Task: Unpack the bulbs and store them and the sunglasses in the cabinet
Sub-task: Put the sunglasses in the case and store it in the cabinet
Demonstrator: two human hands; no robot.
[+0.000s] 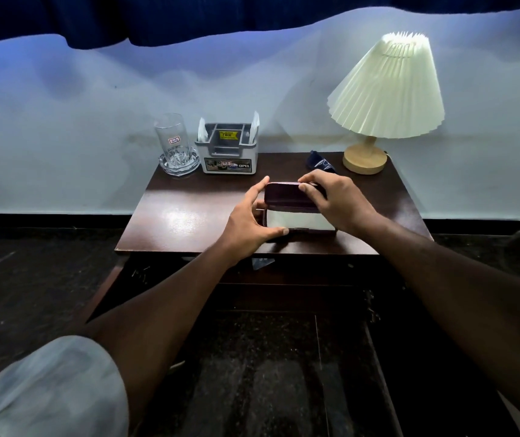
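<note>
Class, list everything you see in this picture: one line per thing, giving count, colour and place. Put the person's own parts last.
Table: one, dark brown, centre.
Lamp: one, cream pleated shade, wooden base, back right.
Glass: one, clear, back left, in a glass dish.
Organiser box: one, grey, beside the glass.
Pouch: one, dark blue, near the lamp base.
Case: one, maroon, open, white inside, table front.
Curtain: dark blue, top.
Left hand: on case's left end.
Right hand: on the lid.

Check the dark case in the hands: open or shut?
Open. The case has its lid raised under the right hand, exposing a pale lining; the left hand steadies its end. Contents: cannot tell.
</note>
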